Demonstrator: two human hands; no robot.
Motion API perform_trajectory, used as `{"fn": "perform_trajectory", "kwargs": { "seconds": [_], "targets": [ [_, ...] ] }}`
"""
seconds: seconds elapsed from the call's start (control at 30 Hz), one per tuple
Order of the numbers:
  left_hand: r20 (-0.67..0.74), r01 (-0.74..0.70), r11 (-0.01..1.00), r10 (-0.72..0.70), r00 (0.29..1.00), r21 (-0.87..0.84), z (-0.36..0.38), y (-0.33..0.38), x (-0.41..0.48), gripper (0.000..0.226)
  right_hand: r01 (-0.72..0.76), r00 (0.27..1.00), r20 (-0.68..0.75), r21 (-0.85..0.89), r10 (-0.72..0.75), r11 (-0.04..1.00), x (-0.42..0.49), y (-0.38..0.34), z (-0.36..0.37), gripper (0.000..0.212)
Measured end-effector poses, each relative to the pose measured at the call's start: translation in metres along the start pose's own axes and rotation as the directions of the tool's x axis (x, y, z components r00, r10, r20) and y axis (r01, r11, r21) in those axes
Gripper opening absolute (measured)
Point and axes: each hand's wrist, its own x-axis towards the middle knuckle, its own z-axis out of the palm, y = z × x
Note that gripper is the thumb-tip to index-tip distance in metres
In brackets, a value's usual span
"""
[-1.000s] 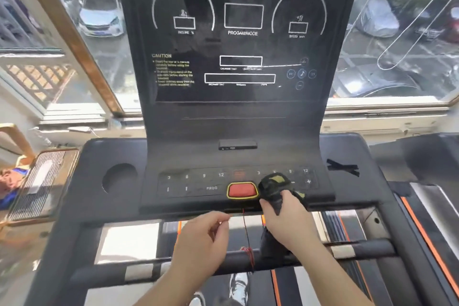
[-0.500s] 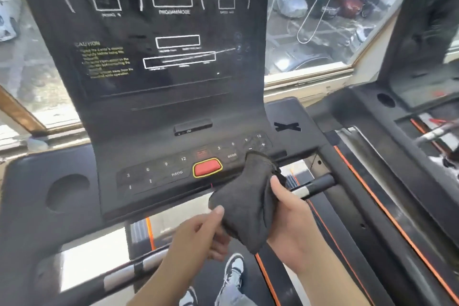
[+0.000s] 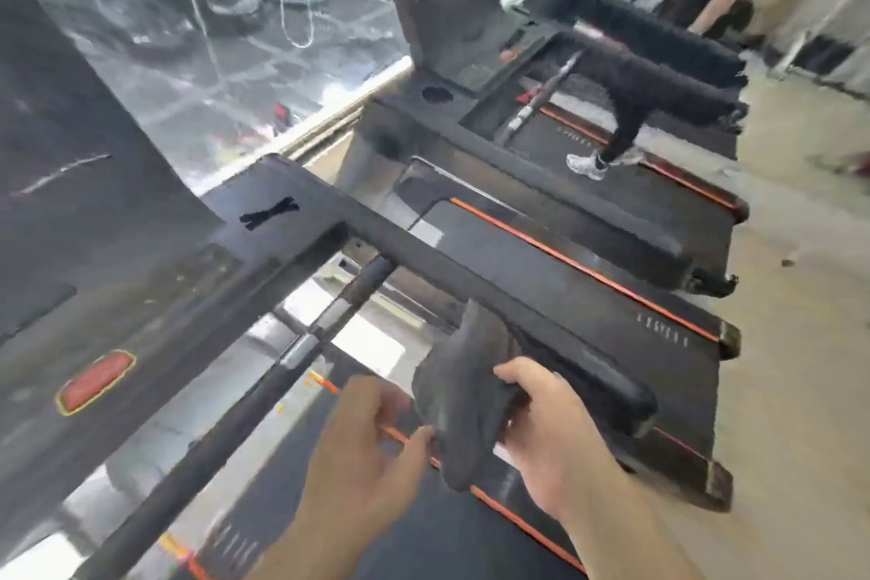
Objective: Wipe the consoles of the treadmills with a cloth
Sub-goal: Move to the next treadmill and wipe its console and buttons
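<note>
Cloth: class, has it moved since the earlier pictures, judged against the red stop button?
Yes. The grey cloth has moved rightward, away from the red stop button it lay beside, gripped by the right hand.

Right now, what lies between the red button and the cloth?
The black handlebar with silver bands crosses between button and cloth, in head view.

The right grip (image 3: 548, 429) held a dark grey cloth (image 3: 463, 391), and the left grip (image 3: 372, 443) touched its lower edge. The console (image 3: 155, 297) with its red button (image 3: 96, 381) lay at left.
</note>
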Motion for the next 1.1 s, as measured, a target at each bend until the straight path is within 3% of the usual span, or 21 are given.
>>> {"fn": "perform_trajectory", "kwargs": {
  "seconds": [0.03, 0.1, 0.17, 0.2, 0.33, 0.43, 0.53, 0.6, 0.77, 0.87, 0.97, 1.1],
  "targets": [
    [0.094, -0.167, 0.986, 0.165, 0.982, 0.021, 0.018, 0.016, 0.003, 0.052, 0.018, 0.999, -0.047, 0.017, -0.017, 1.0, -0.004, -0.008, -0.023, 0.023],
    [0.32, -0.387, 0.922, 0.368, 0.873, -0.003, 0.061, 0.049, 0.007, 0.086, 0.049, 0.994, -0.106, 0.069, -0.041, 0.996, -0.012, -0.028, -0.071, 0.026],
    [0.424, -0.462, 0.886, 0.431, 0.796, -0.034, 0.113, 0.081, 0.005, 0.093, 0.084, 0.988, -0.139, 0.096, -0.07, 0.992, -0.016, -0.049, -0.121, 0.032],
    [0.43, -0.455, 0.889, 0.432, 0.793, -0.054, 0.142, 0.094, 0.002, 0.089, 0.093, 0.986, -0.15, 0.097, -0.078, 0.991, -0.017, -0.06, -0.146, 0.031],
    [0.386, -0.297, 0.937, 0.346, 0.855, -0.184, 0.255, 0.145, 0.002, 0.059, 0.055, 0.979, -0.204, 0.139, -0.026, 0.989, -0.009, -0.094, -0.254, 0.034],
    [0.457, 0.069, 0.926, 0.117, 0.882, -0.371, 0.315, 0.185, 0.006, 0.044, 0.025, 0.978, -0.21, 0.12, 0.0, 0.992, -0.007, -0.114, -0.331, 0.039],
    [0.552, 0.408, 0.766, -0.085, 0.83, -0.496, 0.352, 0.212, 0.016, 0.043, -0.008, 0.988, -0.156, -0.002, 0.007, 1.0, -0.011, -0.13, -0.391, 0.052],
    [0.583, 0.531, 0.626, -0.146, 0.799, -0.571, 0.373, 0.225, 0.023, 0.048, -0.009, 0.982, -0.186, -0.119, -0.013, 0.993, -0.007, -0.136, -0.415, 0.065],
    [0.589, 0.676, 0.392, -0.332, 0.737, -0.624, 0.404, 0.237, 0.059, 0.033, 0.09, 0.959, -0.228, -0.323, -0.17, 0.942, 0.035, -0.154, -0.443, 0.081],
    [0.621, 0.726, 0.283, -0.383, 0.684, -0.626, 0.415, 0.238, 0.095, 0.038, 0.116, 0.988, -0.054, -0.331, -0.142, 0.937, 0.074, -0.184, -0.449, 0.062],
    [0.652, 0.75, 0.262, -0.376, 0.658, -0.607, 0.428, 0.239, 0.135, 0.038, 0.14, 0.99, 0.077, -0.33, -0.122, 0.934, 0.116, -0.219, -0.449, 0.033],
    [0.648, 0.733, 0.334, -0.343, 0.68, -0.593, 0.443, 0.255, 0.186, 0.03, 0.154, 0.987, 0.033, -0.449, -0.156, 0.88, 0.162, -0.273, -0.442, 0.035]
  ]
}}
